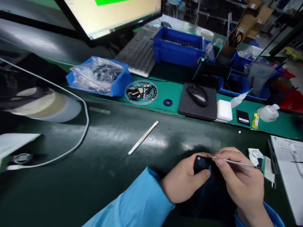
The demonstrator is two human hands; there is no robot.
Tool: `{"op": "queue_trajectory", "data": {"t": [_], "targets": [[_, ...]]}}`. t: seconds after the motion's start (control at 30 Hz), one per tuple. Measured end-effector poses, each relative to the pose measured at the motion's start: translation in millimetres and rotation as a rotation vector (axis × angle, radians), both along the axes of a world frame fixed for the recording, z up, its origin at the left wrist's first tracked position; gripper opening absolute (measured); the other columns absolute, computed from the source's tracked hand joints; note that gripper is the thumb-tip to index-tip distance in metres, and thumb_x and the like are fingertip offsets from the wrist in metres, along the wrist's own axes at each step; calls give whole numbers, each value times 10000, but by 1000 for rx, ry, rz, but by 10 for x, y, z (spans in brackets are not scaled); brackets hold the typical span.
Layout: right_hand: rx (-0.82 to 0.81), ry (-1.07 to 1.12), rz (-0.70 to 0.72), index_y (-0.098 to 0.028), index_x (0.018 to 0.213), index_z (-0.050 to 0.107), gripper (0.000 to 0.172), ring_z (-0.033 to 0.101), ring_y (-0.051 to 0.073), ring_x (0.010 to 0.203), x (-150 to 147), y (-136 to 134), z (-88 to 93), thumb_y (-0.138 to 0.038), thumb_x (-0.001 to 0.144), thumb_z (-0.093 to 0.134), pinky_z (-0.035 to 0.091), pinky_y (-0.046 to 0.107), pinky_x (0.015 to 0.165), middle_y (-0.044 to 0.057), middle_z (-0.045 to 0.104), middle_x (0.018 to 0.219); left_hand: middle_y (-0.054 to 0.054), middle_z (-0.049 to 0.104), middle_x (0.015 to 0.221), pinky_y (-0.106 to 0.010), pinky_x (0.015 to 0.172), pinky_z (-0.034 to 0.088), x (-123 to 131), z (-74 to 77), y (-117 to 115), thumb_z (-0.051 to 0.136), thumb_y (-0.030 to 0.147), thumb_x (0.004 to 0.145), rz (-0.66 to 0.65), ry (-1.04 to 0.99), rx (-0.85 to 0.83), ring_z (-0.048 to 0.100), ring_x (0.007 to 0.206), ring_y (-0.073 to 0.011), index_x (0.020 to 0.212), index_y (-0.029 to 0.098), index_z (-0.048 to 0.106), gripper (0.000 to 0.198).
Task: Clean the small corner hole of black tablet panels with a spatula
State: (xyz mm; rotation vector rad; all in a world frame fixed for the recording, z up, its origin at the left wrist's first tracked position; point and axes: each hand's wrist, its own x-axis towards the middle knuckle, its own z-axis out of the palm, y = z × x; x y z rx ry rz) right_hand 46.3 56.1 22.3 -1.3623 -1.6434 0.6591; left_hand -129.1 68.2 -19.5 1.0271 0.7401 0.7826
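Your left hand (183,178) is curled closed around a small black part (201,164), low and right of centre in the view, with your thumb lying across its front. The exact kind of part is too hidden by your fingers to tell. Your right hand (242,179) is also nearly closed, pinching a slender metal pick (234,162) between thumb and fingers, and the pick's tip reaches the top edge of the black part. Just right of that hand lies a crumpled white wipe (255,156), near a sheet of printed paper (287,167) at the right edge. Well above your hands, a slim white spatula (143,137) lies on the dark green mat (106,195). Across the upper part of the view sit a round clear dish of small parts (141,92), a blue bin (124,78) holding a zip bag (99,75), a mouse (197,95) on a black pad (189,108), and a keyboard (139,52) below a monitor (113,15).
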Motion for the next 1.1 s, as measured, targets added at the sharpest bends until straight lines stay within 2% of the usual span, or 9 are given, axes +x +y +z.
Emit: {"op": "queue_trajectory", "data": {"t": [0.1,0.3,0.67,0.77,0.97,1.1], "targets": [[-7,-46,-20,-270,985,764,56,738,212,851,7,-13,-27,-256,937,740,619,326,733,34,762,927,-96,732,1322,-416,1124,462,-2,3,-7,680,195,909,10,28,5,659,1247,-281,1295,186,679,386],[-37,-140,-202,-278,950,786,115,754,193,773,4,-45,-56,-387,914,774,644,294,727,16,791,928,-74,732,1327,-422,1105,475,-7,33,11,666,204,920,5,28,19,664,1245,-281,1294,217,689,375],[-47,-73,-216,-299,990,798,101,750,175,746,-16,-38,-62,-363,914,781,638,274,707,2,799,927,-78,738,1317,-427,1125,468,2,25,1,656,175,911,26,41,37,662,1255,-277,1311,209,681,402],[-20,-74,-129,-304,990,784,63,736,167,767,-3,-39,-46,-288,936,756,616,275,722,-8,781,902,-77,736,1327,-428,1127,469,9,27,-8,662,175,909,35,33,35,660,1257,-284,1309,210,686,402],[103,-74,215,-237,1048,722,266,698,202,866,13,-13,47,-39,872,741,574,356,770,23,722,908,-80,756,1286,-394,1078,508,32,48,-41,682,203,918,45,78,64,693,1196,-267,1285,198,695,368],[161,-94,318,-177,1054,694,304,673,203,867,-3,19,78,41,844,713,558,390,782,43,705,900,-78,762,1258,-378,1049,528,33,62,-48,664,206,932,44,73,114,704,1172,-241,1289,190,690,358]]}}
